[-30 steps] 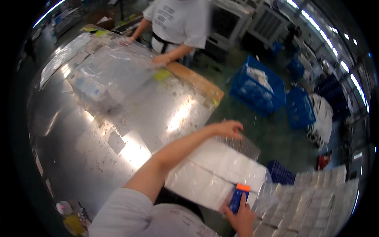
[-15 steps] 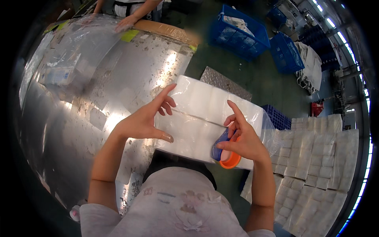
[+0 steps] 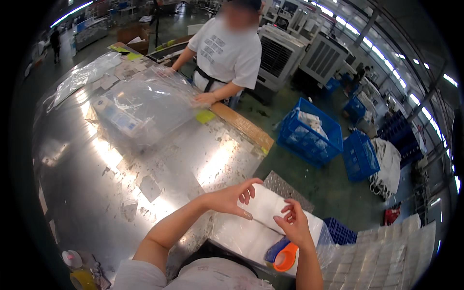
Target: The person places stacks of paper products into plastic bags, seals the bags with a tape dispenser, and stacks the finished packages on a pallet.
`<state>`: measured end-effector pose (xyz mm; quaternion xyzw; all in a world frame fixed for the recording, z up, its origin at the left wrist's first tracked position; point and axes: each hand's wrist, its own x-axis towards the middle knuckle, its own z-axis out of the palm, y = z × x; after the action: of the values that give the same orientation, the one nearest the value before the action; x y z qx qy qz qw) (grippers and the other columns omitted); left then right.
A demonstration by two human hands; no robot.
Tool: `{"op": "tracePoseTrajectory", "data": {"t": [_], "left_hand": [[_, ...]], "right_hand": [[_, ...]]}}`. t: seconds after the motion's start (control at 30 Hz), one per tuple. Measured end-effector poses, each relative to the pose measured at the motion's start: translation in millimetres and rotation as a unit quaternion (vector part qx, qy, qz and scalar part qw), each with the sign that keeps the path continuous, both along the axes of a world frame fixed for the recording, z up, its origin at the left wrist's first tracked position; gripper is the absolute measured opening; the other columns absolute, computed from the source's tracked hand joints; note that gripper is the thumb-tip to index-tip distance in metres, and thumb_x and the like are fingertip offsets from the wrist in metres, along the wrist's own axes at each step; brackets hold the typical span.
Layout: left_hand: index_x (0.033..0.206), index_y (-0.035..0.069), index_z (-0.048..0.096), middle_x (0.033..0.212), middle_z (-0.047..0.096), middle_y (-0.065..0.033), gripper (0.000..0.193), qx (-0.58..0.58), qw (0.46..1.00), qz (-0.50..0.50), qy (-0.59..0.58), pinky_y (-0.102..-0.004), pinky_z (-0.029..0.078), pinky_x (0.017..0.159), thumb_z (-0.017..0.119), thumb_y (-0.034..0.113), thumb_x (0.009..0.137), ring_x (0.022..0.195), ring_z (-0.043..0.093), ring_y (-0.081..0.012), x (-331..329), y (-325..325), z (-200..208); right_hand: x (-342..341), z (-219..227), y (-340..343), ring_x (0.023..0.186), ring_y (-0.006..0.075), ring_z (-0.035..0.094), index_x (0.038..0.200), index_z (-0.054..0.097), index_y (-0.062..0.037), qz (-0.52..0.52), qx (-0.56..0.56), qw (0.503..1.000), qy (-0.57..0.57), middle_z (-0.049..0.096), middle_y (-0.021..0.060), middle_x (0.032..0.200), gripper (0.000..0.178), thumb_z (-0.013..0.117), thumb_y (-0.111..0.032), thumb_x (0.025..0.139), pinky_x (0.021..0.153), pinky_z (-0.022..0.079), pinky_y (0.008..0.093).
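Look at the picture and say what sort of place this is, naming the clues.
Probably a factory packing floor. A big steel table holds goods in clear plastic bags, blue crates stand on the floor, and the right hand holds a tape dispenser over a white pack.

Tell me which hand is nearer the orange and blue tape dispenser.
Right. The right hand is directly above the tape dispenser, which sits by its wrist. The left hand lies farther off, up and to the left, on the white package.
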<state>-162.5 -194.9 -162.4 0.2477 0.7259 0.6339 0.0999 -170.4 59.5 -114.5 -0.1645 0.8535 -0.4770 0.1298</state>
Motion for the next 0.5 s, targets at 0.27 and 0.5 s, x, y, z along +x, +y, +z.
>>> {"op": "tracePoseTrajectory", "data": {"t": [0.27, 0.5], "left_hand": [[0.118, 0.004, 0.047, 0.106, 0.052, -0.0114, 0.045, -0.036, 0.996, -0.047, 0.066, -0.0338, 0.043, 0.082, 0.061, 0.027, 0.083, 0.096, 0.052, -0.024, -27, 60, -39], [0.11, 0.003, 0.055, 0.11, 0.056, -0.0182, 0.038, -0.078, 0.986, -0.103, 0.109, -0.0433, 0.041, 0.087, 0.052, 0.031, 0.084, 0.105, 0.052, -0.034, -77, 195, -67]], "right_hand": [[109, -43, 55, 0.084, 0.033, 0.056, 0.124, 0.043, -0.0049, -0.08, 0.319, 0.924, 0.194, 0.054, 0.0184, 0.098, 0.061, 0.066, -0.031, 0.074, 0.071, 0.046, 0.0397], [127, -28, 28, 0.086, 0.034, 0.058, 0.133, 0.036, -0.0077, -0.175, 0.384, 0.903, 0.079, 0.054, 0.0203, 0.103, 0.066, 0.064, -0.026, 0.077, 0.073, 0.047, 0.0408]]}}
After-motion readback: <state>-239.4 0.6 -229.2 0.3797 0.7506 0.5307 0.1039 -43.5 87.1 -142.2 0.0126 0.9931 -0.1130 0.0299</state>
